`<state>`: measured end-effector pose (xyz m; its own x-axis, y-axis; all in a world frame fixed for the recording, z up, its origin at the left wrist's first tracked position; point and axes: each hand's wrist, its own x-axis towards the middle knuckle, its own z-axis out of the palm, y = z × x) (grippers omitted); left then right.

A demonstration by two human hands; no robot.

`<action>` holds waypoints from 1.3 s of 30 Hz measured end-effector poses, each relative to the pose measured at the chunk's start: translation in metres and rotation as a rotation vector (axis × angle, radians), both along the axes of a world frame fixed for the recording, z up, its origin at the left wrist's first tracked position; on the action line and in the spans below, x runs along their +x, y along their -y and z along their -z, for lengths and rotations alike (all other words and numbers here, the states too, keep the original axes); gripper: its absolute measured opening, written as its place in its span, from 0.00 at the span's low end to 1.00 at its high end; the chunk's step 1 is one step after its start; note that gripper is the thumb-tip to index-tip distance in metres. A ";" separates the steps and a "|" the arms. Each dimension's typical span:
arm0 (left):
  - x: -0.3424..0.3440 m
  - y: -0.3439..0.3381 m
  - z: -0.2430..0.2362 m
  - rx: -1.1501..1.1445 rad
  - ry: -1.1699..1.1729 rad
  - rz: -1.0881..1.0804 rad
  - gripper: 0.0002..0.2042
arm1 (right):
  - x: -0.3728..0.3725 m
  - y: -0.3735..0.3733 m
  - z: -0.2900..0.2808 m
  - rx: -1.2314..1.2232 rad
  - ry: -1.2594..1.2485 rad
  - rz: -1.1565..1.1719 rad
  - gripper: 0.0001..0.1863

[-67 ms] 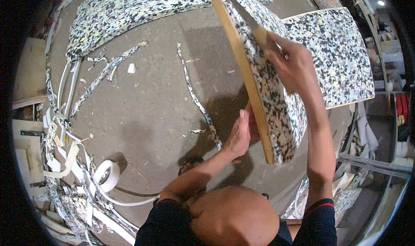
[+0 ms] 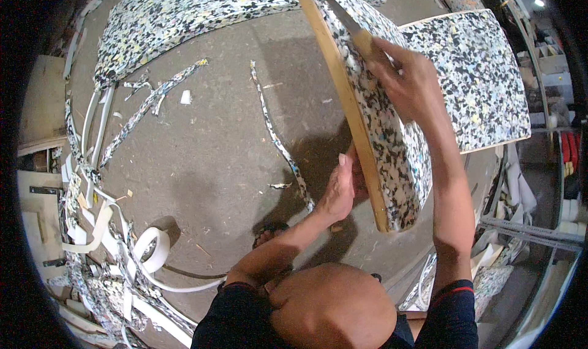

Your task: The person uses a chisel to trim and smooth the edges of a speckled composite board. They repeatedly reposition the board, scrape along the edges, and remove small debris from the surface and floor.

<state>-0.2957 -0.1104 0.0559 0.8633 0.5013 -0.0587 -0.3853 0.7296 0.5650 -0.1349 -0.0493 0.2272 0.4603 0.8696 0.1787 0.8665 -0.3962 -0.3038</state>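
A wood-backed panel of speckled foam [image 2: 386,140] stands tilted on its edge in front of me, its pale wooden board [image 2: 346,107] facing left. My right hand [image 2: 410,82] is closed round the wooden handle of a long-bladed knife [image 2: 339,13]. The blade lies along the foam edge, pointing to the far end of the panel; its tip runs out at the picture's top. My left hand [image 2: 335,193] is at the board's near left side, thumb up, with fingers stretched flat against the wood. Part of those fingers is in shadow behind the board.
Another speckled foam panel [image 2: 471,79] lies to the right, and a large foam slab [image 2: 202,12] at the far left. Foam offcut strips [image 2: 278,140] lie on the concrete floor [image 2: 208,140]. A white strip coil [image 2: 153,248] and heaped scraps are at the near left.
My right hand and the knife have shifted slightly away from me and to the left along the foam edge. My left hand stays at the board.
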 end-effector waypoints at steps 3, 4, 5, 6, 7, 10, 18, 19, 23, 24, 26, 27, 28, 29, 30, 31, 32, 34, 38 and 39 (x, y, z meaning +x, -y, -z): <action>0.000 -0.004 -0.001 -0.080 -0.009 0.050 0.37 | -0.001 -0.008 -0.003 -0.022 0.028 0.036 0.22; 0.000 -0.005 -0.001 -0.118 -0.003 0.069 0.37 | -0.004 -0.003 -0.005 -0.025 0.039 0.028 0.22; -0.001 -0.005 -0.001 -0.116 -0.016 0.085 0.37 | -0.008 0.007 -0.007 -0.047 0.020 0.066 0.22; -0.001 -0.005 -0.001 -0.117 -0.008 0.090 0.37 | -0.014 0.020 -0.009 -0.056 0.009 0.079 0.22; -0.002 -0.005 -0.001 -0.120 -0.002 0.091 0.37 | -0.017 0.027 -0.010 -0.089 0.002 0.117 0.22; -0.001 -0.004 0.000 -0.089 0.021 0.087 0.38 | -0.015 0.023 -0.008 -0.030 0.029 0.029 0.22; 0.000 -0.009 0.000 -0.111 0.063 0.061 0.38 | -0.009 0.013 -0.003 -0.041 0.036 0.026 0.22; -0.001 -0.008 0.000 -0.137 0.078 0.078 0.38 | -0.013 0.027 -0.001 -0.036 0.060 0.019 0.22; -0.001 -0.007 0.002 -0.112 0.084 0.081 0.38 | -0.020 0.053 0.005 0.048 0.015 0.006 0.22; 0.000 -0.007 0.003 -0.070 0.081 0.058 0.38 | -0.018 0.049 0.007 0.068 0.015 -0.034 0.22; 0.002 -0.009 0.003 0.005 0.044 0.009 0.39 | -0.009 0.033 0.007 -0.009 -0.002 0.038 0.22; 0.003 -0.010 0.002 0.036 0.012 -0.019 0.39 | -0.006 0.025 0.007 0.007 -0.005 0.010 0.22; 0.003 -0.010 0.002 0.070 -0.027 -0.044 0.40 | -0.003 0.021 0.007 -0.009 -0.004 0.017 0.22; 0.003 -0.011 0.001 0.016 -0.008 -0.020 0.40 | -0.002 0.019 0.007 0.017 0.018 -0.039 0.22; 0.002 -0.011 0.000 -0.036 0.004 0.004 0.41 | -0.003 0.022 0.007 -0.014 0.014 -0.011 0.23; 0.000 -0.011 -0.002 -0.088 0.017 0.026 0.41 | -0.006 0.029 0.006 -0.015 -0.017 0.021 0.22; -0.001 -0.012 -0.003 -0.079 0.032 0.036 0.42 | -0.012 0.042 0.006 -0.008 -0.038 0.035 0.21; -0.003 -0.012 -0.005 -0.074 0.076 0.056 0.43 | -0.022 0.067 0.007 0.082 -0.034 -0.021 0.21; -0.001 -0.012 -0.006 -0.025 0.057 0.042 0.43 | -0.025 0.073 0.005 0.086 -0.141 0.037 0.21; 0.000 -0.013 -0.006 -0.011 0.056 0.041 0.43 | -0.022 0.067 0.005 0.049 -0.097 0.019 0.21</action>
<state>-0.2955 -0.0977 0.0623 0.8853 0.4647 -0.0155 -0.3852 0.7518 0.5352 -0.1565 -0.1161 0.2226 0.4937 0.8520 0.1741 0.8244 -0.3949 -0.4056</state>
